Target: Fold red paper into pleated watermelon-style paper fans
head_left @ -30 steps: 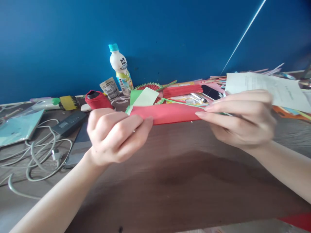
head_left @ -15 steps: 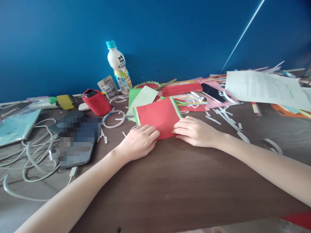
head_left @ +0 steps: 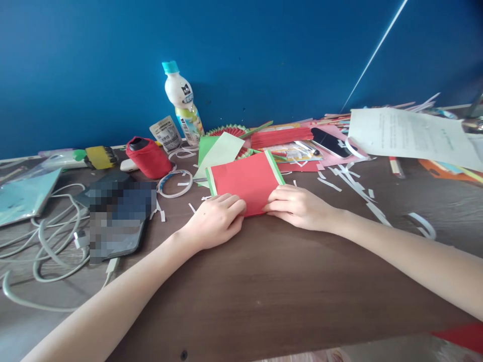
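A red sheet of paper (head_left: 247, 176) with green and white strips along its left and right sides lies on the brown table. My left hand (head_left: 221, 218) has its fingers curled over the sheet's near left corner. At the near right edge my right hand (head_left: 296, 207) pinches the paper, thumb tucked under the fingers. The near edge shows between the two hands; both near corners are hidden by them. Behind the sheet lie green and pale green papers (head_left: 222, 153) and a red-green pleated paper fan (head_left: 228, 130).
A bottle (head_left: 183, 103) and a red-wrapped object (head_left: 149, 157) stand at the back left. A phone (head_left: 121, 221) and white cables (head_left: 41, 236) lie left. White paper scraps (head_left: 356, 183), a dark phone (head_left: 332, 143) and a printed sheet (head_left: 407, 136) are at right. A blue wall is behind.
My right hand has shifted slightly left along the near edge of the red paper, which now looks straighter and flatter. My left hand keeps nearly the same place.
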`<state>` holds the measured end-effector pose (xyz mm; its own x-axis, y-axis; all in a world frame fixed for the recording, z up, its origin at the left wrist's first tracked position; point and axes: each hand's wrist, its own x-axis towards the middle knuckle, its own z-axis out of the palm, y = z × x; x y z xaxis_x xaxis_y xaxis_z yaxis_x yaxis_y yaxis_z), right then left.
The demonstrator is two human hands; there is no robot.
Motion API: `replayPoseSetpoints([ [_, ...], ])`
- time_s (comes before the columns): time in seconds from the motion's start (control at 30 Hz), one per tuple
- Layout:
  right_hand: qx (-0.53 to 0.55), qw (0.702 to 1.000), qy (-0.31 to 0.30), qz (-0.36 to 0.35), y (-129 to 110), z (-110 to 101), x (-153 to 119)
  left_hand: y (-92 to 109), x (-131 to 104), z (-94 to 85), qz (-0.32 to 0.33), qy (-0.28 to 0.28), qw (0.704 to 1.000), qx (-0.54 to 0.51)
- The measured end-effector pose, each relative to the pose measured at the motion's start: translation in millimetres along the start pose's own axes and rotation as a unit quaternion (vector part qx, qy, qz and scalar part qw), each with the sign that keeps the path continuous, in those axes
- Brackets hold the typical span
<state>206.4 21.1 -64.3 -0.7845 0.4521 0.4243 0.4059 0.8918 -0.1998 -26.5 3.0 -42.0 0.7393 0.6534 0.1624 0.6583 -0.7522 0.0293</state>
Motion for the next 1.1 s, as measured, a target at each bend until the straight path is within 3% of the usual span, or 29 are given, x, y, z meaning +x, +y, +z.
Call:
replayPoseSetpoints([
  [0.2,0.186,0.963,-0.024,0.193,-0.6,-3.7,4.6,-5.8,3.9,-8.7,-0.123,-0.08,0.967,-0.208],
  [0.4,0.25,0.926,-0.013,0.283,3.8,-3.0,5.4,-14.2,4.7,-8.5,-0.173,-0.096,0.938,-0.283],
  [0.77,0.241,0.942,-0.015,0.235,4.6,-0.4,4.2,-19.5,6.2,-6.4,-0.156,-0.093,0.929,-0.321],
  [1.1,0.194,0.971,-0.041,0.134,11.6,6.7,-3.4,-33.6,2.0,-0.3,-0.067,-0.119,0.938,-0.317],
])
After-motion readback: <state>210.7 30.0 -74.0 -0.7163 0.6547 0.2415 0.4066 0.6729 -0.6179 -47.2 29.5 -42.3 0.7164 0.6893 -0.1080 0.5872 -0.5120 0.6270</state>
